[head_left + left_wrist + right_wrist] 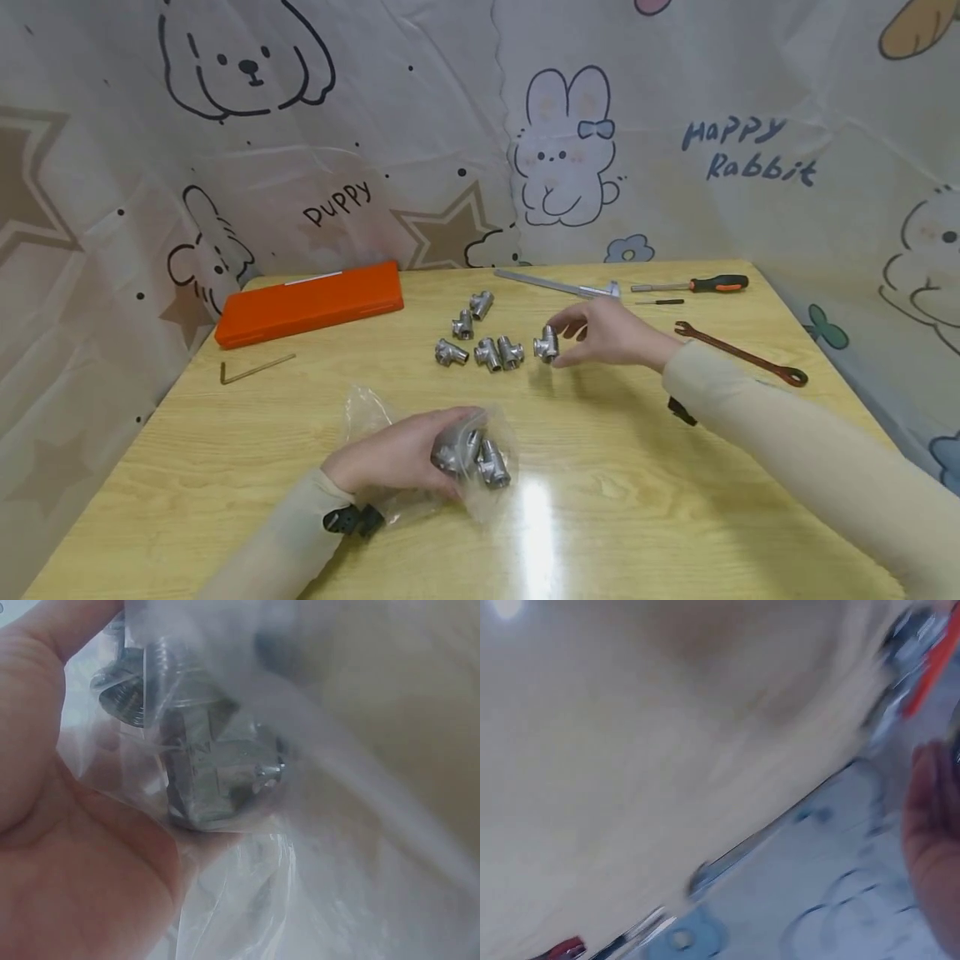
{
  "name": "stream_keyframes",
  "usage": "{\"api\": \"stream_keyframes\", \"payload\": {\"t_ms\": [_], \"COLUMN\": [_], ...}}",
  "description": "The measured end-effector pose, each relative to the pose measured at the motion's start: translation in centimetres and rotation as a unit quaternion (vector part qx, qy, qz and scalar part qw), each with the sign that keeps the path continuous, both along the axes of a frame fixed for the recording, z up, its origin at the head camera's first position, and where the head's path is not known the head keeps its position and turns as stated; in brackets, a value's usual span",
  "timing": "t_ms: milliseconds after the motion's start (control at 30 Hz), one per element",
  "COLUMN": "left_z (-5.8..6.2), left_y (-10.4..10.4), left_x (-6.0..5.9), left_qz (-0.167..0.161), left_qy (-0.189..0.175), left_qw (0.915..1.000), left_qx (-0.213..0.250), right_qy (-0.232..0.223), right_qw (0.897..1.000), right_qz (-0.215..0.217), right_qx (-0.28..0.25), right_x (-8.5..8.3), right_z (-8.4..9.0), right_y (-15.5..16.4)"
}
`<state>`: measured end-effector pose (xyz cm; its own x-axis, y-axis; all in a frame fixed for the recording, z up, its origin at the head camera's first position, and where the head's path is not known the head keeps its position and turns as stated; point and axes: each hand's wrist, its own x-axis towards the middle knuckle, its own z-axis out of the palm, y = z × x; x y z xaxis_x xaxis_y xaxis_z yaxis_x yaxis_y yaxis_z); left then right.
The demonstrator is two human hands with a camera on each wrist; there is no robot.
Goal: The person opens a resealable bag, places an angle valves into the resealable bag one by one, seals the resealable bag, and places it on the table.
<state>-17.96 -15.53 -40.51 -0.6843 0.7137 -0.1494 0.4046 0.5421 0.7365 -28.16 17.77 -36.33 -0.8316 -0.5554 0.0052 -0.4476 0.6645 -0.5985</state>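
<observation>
A pale wooden table point(247, 467) with a glossy top is seen from above, a glare patch lying at about 6 o'clock. It is enclosed on three sides by a cream fabric backdrop point(420, 125) printed with puppies, rabbits, stars and the words "Puppy" and "Happy Rabbit".

At 6 o'clock a clear plastic bag point(367, 412) of metal tee fittings point(480, 462) is gripped by the left hand point(393, 458), the fingers curled round the bag and the fittings inside; in the left wrist view the threaded fittings point(217, 780) are seen pressed against the palm point(67, 847) through the film.

Just past the table's centre, toward 1 o'clock, a single tee fitting point(546, 344) is pinched between thumb and fingertips of the right hand point(611, 333), at or just above the tabletop. Immediately at its 9 o'clock, a loose group of fittings point(480, 333) is laid on the wood. The right wrist view is too blurred for detail.

An orange case point(309, 303) is placed at 10 o'clock, with a hex key point(255, 369) near it. At 12 to 1 o'clock a metal ruler point(555, 286) and an orange-handled screwdriver point(697, 285) are laid, and a wrench point(742, 354) at 2 o'clock.
</observation>
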Motion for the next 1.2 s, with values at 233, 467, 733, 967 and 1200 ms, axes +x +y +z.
{"api": "stream_keyframes", "payload": {"t_ms": [233,467,733,967,1200], "left_z": [0.3,-0.1,0.0,0.1,0.6], "left_y": [0.0,-0.1,-0.1,-0.1,-0.3], "left_x": [0.0,-0.1,-0.2,-0.4,-0.3], "left_qz": [0.003,0.008,-0.009,-0.018,0.0], "left_qy": [-0.008,-0.009,-0.004,0.003,0.001], "left_qw": [1.0,0.9999,0.9998,0.9996,1.0], "left_qx": [0.001,0.006,0.014,0.021,0.005], "right_qy": [0.059,0.075,0.129,0.154,0.197], "right_qw": [0.998,0.996,0.991,0.986,0.974], "right_qz": [0.017,0.038,0.043,0.04,0.042], "right_qx": [-0.018,-0.008,0.012,0.037,0.1], "right_x": [9.3,12.9,13.3,13.2,13.3], "right_z": [0.3,-2.0,-3.1,-3.1,-3.3], "right_y": [-1.6,-5.3,-8.9,-11.4,-12.9]}}
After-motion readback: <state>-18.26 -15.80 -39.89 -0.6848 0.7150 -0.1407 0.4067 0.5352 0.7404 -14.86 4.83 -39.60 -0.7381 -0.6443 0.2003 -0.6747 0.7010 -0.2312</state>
